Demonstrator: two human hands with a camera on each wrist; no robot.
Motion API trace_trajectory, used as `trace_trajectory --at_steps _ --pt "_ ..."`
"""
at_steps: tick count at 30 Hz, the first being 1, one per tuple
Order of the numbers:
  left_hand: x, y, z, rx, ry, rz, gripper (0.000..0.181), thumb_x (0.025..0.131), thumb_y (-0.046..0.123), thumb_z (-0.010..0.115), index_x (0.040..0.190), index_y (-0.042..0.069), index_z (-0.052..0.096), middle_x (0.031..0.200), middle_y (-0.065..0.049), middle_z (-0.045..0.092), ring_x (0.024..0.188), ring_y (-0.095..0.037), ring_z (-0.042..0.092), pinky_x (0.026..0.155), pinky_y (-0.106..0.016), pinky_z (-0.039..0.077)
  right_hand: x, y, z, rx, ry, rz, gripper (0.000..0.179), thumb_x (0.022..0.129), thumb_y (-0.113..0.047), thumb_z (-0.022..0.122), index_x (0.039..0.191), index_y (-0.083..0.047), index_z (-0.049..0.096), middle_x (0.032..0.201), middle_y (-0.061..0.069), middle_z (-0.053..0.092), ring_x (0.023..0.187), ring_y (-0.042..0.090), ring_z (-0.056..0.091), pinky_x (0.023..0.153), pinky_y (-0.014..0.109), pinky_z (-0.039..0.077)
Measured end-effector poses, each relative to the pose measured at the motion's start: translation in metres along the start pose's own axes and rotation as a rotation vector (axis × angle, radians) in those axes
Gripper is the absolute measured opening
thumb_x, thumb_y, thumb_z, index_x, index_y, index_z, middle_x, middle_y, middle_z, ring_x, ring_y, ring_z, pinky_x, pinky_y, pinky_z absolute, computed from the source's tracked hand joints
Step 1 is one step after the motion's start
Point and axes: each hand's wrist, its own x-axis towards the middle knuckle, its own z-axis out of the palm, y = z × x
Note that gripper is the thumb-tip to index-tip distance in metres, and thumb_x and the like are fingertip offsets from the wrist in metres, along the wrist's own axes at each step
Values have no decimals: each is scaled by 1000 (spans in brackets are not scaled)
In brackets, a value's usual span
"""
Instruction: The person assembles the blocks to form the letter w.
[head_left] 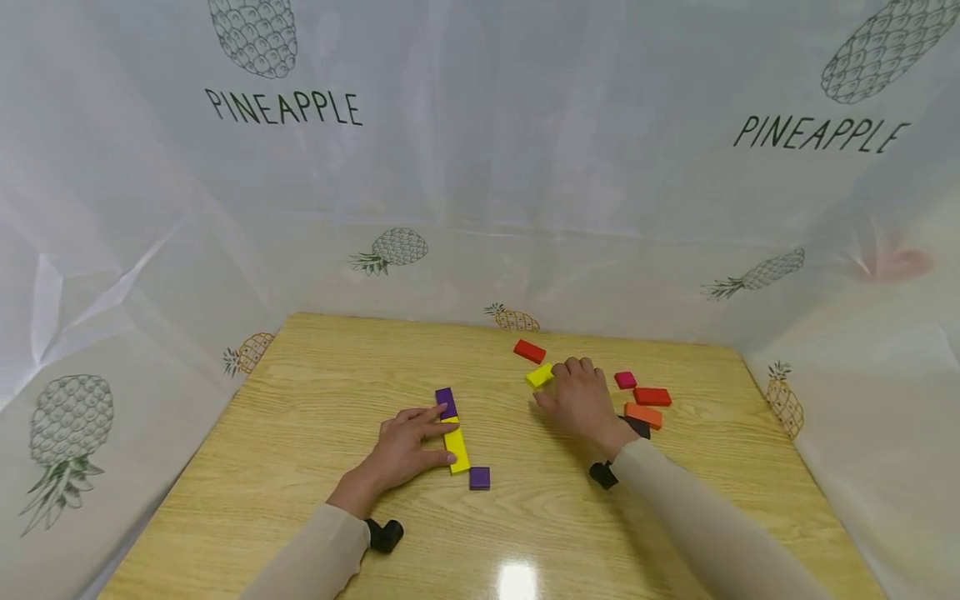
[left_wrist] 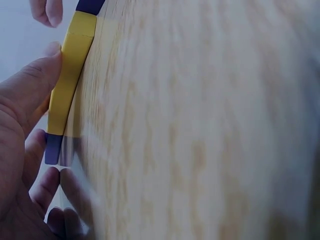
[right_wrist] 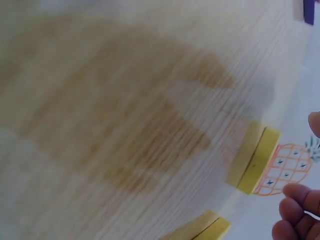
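My left hand point(head_left: 411, 450) rests beside a row made of a yellow block point(head_left: 456, 450) and a purple block point(head_left: 446, 402). Its thumb touches the side of the yellow block point(left_wrist: 70, 75) in the left wrist view, while its other fingers reach the purple block point(left_wrist: 52, 149). A purple square block point(head_left: 479, 478) lies at the row's near end. Farther right, my right hand point(head_left: 581, 400) hovers over the table with loosely bent fingers, close to a yellow block point(head_left: 538, 377). In the right wrist view nothing shows between its fingertips point(right_wrist: 297, 192), and two yellow blocks lie near them.
A red block point(head_left: 529, 351) lies behind the right hand. To that hand's right are a pink square block point(head_left: 626, 380), another red block point(head_left: 652, 397) and an orange block point(head_left: 643, 415). A pineapple-printed white curtain point(head_left: 480, 167) encloses the wooden table point(head_left: 352, 358).
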Motion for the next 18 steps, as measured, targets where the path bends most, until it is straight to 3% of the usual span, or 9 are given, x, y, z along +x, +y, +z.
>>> trace_trajectory --at_steps 9,18 --pt "1 -1 1 -1 -2 -6 52 91 43 81 139 26 72 165 -1 47 151 -37 38 114 -64 22 17 6 10 -19 -123 104 64 96 -58 69 116 3 65 109 18 62 101 38 52 83 50 44" --pt "0 -2 -1 -2 -7 14 53 92 43 81 141 26 70 165 -2 47 150 -38 39 112 -65 24 25 7 14 -2 -185 125 65 97 -61 66 110 3 65 105 18 58 100 38 49 82 50 41"
